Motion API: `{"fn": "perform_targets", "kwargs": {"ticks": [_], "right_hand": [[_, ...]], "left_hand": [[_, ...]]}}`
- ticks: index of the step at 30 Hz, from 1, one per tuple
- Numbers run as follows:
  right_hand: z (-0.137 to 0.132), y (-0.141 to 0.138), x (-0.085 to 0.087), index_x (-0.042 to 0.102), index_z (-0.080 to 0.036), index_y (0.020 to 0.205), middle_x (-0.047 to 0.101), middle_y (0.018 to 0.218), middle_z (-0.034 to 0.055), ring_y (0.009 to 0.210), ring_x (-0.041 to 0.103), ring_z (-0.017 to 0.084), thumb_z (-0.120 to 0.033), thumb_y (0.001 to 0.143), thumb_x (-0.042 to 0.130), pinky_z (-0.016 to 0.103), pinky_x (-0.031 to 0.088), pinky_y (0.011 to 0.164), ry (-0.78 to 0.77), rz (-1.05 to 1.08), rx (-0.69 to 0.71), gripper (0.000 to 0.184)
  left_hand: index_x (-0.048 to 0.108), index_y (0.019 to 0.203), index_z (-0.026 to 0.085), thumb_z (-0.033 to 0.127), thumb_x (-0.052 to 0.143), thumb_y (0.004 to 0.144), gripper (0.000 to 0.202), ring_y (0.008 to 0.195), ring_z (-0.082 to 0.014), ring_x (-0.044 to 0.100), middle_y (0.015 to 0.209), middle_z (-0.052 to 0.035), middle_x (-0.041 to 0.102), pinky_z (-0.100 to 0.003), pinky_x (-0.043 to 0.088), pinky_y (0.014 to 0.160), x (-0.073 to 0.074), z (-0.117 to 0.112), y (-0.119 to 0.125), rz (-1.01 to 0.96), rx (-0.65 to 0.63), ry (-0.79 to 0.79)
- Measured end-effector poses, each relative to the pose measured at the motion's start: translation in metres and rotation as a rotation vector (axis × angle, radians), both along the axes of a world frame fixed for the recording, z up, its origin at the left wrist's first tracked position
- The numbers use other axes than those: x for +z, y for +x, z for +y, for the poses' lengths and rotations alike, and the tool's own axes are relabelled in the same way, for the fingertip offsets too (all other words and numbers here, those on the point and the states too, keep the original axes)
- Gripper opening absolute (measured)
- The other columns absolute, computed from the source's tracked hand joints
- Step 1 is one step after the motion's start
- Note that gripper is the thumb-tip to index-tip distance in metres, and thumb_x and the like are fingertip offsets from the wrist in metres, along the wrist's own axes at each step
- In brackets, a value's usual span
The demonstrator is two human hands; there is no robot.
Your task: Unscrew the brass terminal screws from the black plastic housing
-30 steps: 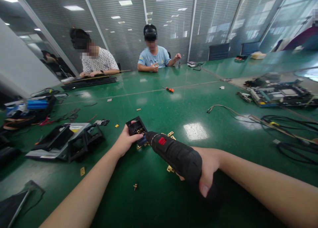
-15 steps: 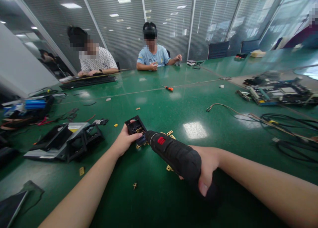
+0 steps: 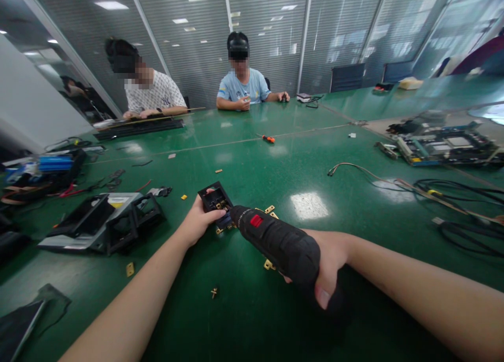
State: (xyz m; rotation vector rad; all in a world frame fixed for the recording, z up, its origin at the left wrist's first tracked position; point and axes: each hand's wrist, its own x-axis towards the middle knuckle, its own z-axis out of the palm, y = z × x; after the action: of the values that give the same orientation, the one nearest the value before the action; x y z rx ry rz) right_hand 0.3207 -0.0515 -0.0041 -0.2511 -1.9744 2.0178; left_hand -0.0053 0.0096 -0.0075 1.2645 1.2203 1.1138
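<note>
My left hand (image 3: 200, 219) grips a small black box-shaped housing (image 3: 214, 195) by its left side, thumb laid across its near part. Gold-coloured metal pieces show inside the housing. Wrapped round the handle of a black power drill (image 3: 277, 241) with a red switch is my right hand (image 3: 327, 267). The drill's chuck points left at the housing; its tip and the contact point are hidden. Gold metal plates (image 3: 269, 265) lie partly under the drill. Closer to me are small gold screws (image 3: 213, 292), and a gold plate (image 3: 129, 269) lies beside my left forearm.
Black and grey frame parts (image 3: 106, 223) lie at left, near a blue bundle with wires (image 3: 55, 164). An orange screwdriver (image 3: 268, 138) lies mid-table. Circuit boards (image 3: 449, 144) and black cables (image 3: 464, 236) are at right. Two people (image 3: 242, 89) sit across the green table.
My hands, the housing and the drill stay almost in place. Across the table, one person's hand with a small dark object has lowered toward the tabletop.
</note>
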Motion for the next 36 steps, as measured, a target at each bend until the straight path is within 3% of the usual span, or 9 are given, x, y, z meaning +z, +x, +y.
{"fn": "perform_targets", "kwargs": {"ticks": [6, 17, 24, 36], "right_hand": [[-0.0009, -0.0004, 0.0004, 0.076, -0.013, 0.090, 0.071, 0.092, 0.0031, 0.085, 0.067, 0.021, -0.029, 0.037, 0.102, 0.032, 0.060, 0.082, -0.039, 0.008, -0.008, 0.061], [-0.0026, -0.0018, 0.0023, 0.075, -0.013, 0.092, 0.072, 0.091, 0.0039, 0.082, 0.068, 0.020, -0.037, 0.041, 0.102, 0.031, 0.060, 0.077, -0.028, 0.028, -0.013, 0.063], [-0.0015, -0.0013, -0.0010, 0.076, -0.013, 0.092, 0.072, 0.092, 0.0033, 0.083, 0.067, 0.020, -0.030, 0.036, 0.102, 0.032, 0.059, 0.080, -0.055, 0.023, -0.012, 0.064], [0.0007, -0.0002, -0.0008, 0.074, -0.012, 0.092, 0.070, 0.090, 0.0037, 0.083, 0.065, 0.020, -0.034, 0.041, 0.102, 0.031, 0.058, 0.080, -0.019, 0.020, 0.023, 0.062]], "left_hand": [[0.051, 0.125, 0.027, 0.026, 0.093, 0.060, 0.077, 0.104, -0.0285, 0.073, 0.109, -0.0020, 0.072, -0.054, 0.053, 0.103, -0.0004, 0.0002, 0.0005, -0.019, -0.002, 0.009], [0.052, 0.127, 0.027, 0.026, 0.093, 0.058, 0.080, 0.105, -0.0295, 0.073, 0.112, -0.0032, 0.073, -0.053, 0.055, 0.100, -0.0034, 0.0022, -0.0018, -0.010, 0.000, 0.013], [0.051, 0.126, 0.027, 0.027, 0.094, 0.059, 0.079, 0.106, -0.0301, 0.072, 0.111, -0.0032, 0.072, -0.056, 0.052, 0.105, -0.0014, 0.0018, -0.0014, 0.000, -0.008, 0.009], [0.049, 0.127, 0.027, 0.026, 0.094, 0.059, 0.081, 0.109, -0.0312, 0.072, 0.110, -0.0024, 0.072, -0.057, 0.052, 0.105, -0.0005, 0.0006, 0.0004, -0.022, -0.002, -0.004]]}}
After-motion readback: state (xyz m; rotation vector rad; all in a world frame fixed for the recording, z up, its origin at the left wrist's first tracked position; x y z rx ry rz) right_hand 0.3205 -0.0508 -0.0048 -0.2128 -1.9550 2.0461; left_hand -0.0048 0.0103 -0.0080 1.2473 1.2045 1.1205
